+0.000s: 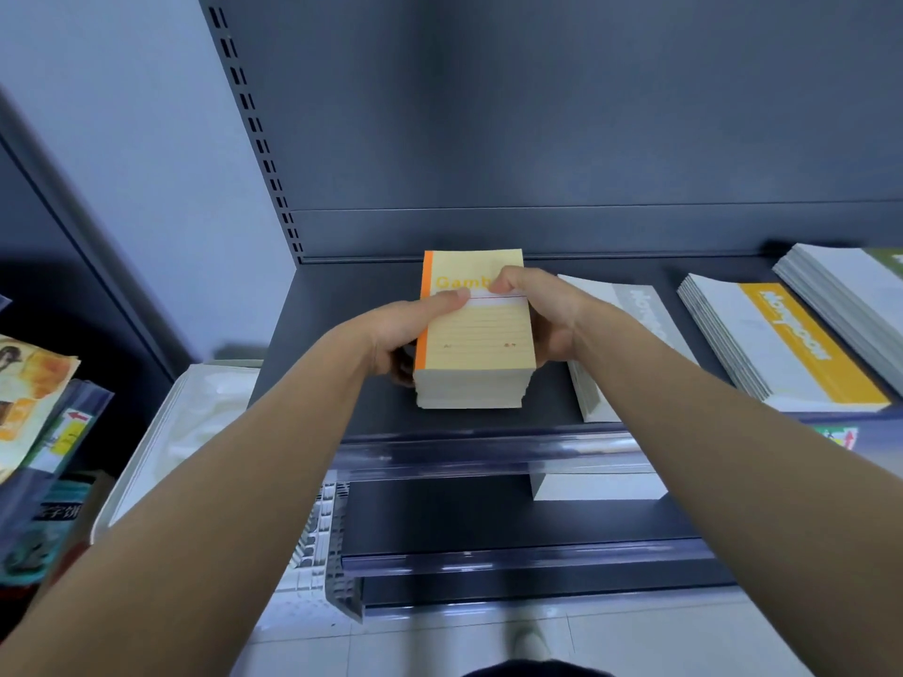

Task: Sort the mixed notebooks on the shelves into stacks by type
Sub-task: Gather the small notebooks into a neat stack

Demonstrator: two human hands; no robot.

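My thumbs cover the end of the yellow word on the top notebook (pixel 476 329), so I read only "Gamb". My left hand (pixel 405 334) hides its fingers behind the stack. My right arm (pixel 684 408) covers much of the grey notebook (pixel 640 305). The stack at far right (pixel 850 295) is cut by the edge.

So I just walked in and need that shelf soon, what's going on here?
A person is sorting notebooks on a dark metal shelf. Both hands hold a stack of yellow notebooks with orange spines from either side: the left hand with its thumb on the top cover, the right hand with fingers over the top. The stack sits on the shelf. To the right lie a grey-covered stack, a white and yellow-banded stack, and another pile at the far right.
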